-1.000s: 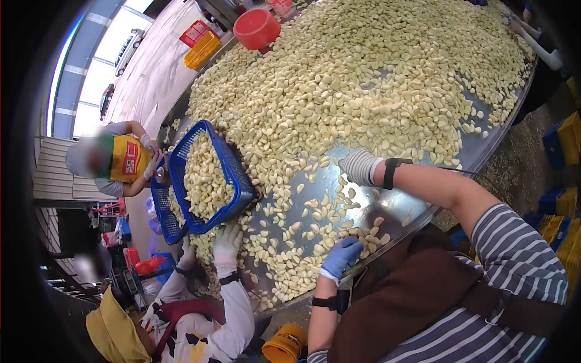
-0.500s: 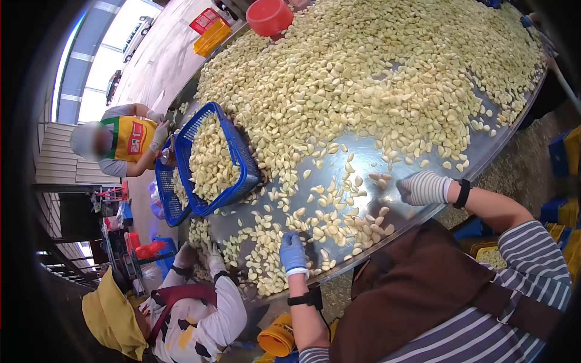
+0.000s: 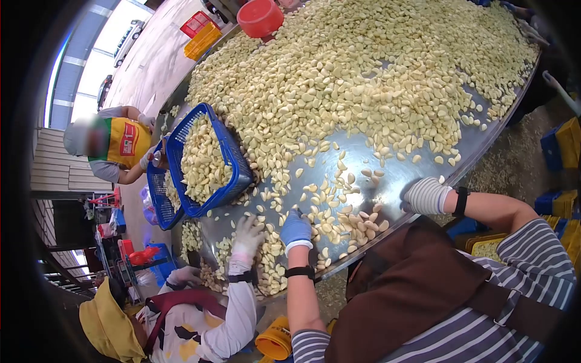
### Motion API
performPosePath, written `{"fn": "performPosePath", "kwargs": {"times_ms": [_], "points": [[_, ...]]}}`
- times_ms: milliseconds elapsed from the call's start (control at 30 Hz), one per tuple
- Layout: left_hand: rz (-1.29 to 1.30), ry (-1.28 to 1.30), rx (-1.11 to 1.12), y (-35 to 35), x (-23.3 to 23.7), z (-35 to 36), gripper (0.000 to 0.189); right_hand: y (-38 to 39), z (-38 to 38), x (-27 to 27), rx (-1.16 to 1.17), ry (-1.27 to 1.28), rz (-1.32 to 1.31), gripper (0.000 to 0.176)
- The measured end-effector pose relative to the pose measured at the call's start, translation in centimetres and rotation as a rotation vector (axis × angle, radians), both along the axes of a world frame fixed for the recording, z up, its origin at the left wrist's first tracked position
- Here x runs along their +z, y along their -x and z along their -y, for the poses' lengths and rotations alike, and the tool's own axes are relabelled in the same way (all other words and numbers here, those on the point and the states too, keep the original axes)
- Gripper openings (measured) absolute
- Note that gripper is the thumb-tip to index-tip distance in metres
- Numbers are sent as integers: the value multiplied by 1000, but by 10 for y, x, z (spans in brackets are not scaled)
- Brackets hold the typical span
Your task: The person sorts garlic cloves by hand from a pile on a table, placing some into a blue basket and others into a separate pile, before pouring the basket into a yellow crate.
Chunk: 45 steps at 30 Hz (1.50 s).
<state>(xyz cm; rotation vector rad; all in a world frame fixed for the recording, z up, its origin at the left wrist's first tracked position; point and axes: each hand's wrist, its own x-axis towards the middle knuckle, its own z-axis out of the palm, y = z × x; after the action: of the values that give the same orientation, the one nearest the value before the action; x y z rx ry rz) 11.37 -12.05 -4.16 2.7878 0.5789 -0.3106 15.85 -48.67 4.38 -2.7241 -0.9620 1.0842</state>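
Note:
Peeled garlic cloves [image 3: 363, 78] cover most of a big round metal table [image 3: 393, 172]. My left hand [image 3: 296, 228], in a blue glove, lies palm down on a loose scatter of cloves [image 3: 339, 221] near the table's near edge, fingers spread. My right hand [image 3: 426, 195], in a striped knit glove, rests at the table's rim, right of that scatter; its fingers are curled under and hidden. A blue basket [image 3: 233, 160] filled with cloves lies tilted on the table, left of my left hand.
A co-worker in a yellow hat [image 3: 109, 327] reaches a white-gloved hand [image 3: 249, 237] onto the cloves right beside my left hand. Another person in a yellow apron [image 3: 124, 145] stands by a second blue basket [image 3: 158, 199]. A red bucket [image 3: 260, 17] sits at the far side.
My right hand has come back from the pile to the table's rim. My left hand has shifted left and further onto the cloves. The co-worker's white-gloved hand now reaches in beside it.

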Motion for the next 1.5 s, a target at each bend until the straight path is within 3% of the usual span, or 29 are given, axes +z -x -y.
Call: {"fn": "performPosePath", "kwargs": {"times_ms": [33,67,133,167,233,267,333,367,433,533,633,667,700,733,767,800,833,933,1000,1033,1067,1133,1200,1300,1400,1467,1500], "points": [[-18,45,93,-4,-5,-5,26,1,1,-11,-10,-53,29,33],[-93,277,228,-6,-18,-20,32,2,2,-18,-10,-48,41,33],[-1,719,396,0,-10,-24,32,5,2,-21,-89,-110,73,29],[-4,725,397,3,-12,-20,32,6,2,-23,-72,-103,81,28],[242,677,345,13,1,2,28,5,-4,-25,-44,-54,58,28],[199,584,132,10,34,25,34,4,-8,-27,-18,-10,35,28],[25,442,-291,14,44,52,33,11,-10,-35,-35,-39,32,30],[31,442,-283,16,41,58,33,14,-10,-34,-97,-114,52,35],[-196,260,-538,20,34,66,32,12,-12,-22,-147,-129,21,43],[-286,241,-490,14,27,58,31,11,-11,-16,-157,-300,18,46],[-284,218,-460,19,36,58,31,-11,6,-12,-114,-210,38,49],[-298,206,-419,22,39,60,32,-25,19,-8,-141,-192,201,47],[-275,226,-408,26,40,61,33,-71,41,2,-520,-282,153,45],[-279,223,-408,26,40,65,33,-99,58,-6,-526,-191,399,42],[-267,241,-431,24,40,69,33,-126,70,-1,-598,-115,453,46],[-251,256,-446,22,40,73,34,-155,92,-34,-579,-112,625,52],[-266,243,-452,19,35,76,32,-176,83,-25,-601,60,530,58],[-276,256,-431,2,32,87,28,-191,10,-52,-658,223,455,61],[-297,191,-412,-3,33,97,27,-179,-49,-66,-575,83,320,65],[-327,132,-405,-3,32,102,27,-158,-86,-55,-452,138,329,66],[-328,129,-400,-3,29,105,27,-153,-105,-106,-314,-73,327,67],[-385,37,-340,0,20,112,28,-119,-160,-92,-22,-259,222,45],[-419,32,-320,1,22,110,31,-93,-197,-79,-92,-423,33,37],[-413,160,-383,4,27,93,31,-86,-209,-39,-191,-532,42,32],[-391,831,14,19,52,46,31,-104,-190,-55,-137,-637,46,29],[-118,1554,504,52,45,-3,26,-109,-156,-23,-235,-583,86,28],[-50,1549,636,64,57,-23,24,-114,-138,-24,-289,-520,143,27]]}}
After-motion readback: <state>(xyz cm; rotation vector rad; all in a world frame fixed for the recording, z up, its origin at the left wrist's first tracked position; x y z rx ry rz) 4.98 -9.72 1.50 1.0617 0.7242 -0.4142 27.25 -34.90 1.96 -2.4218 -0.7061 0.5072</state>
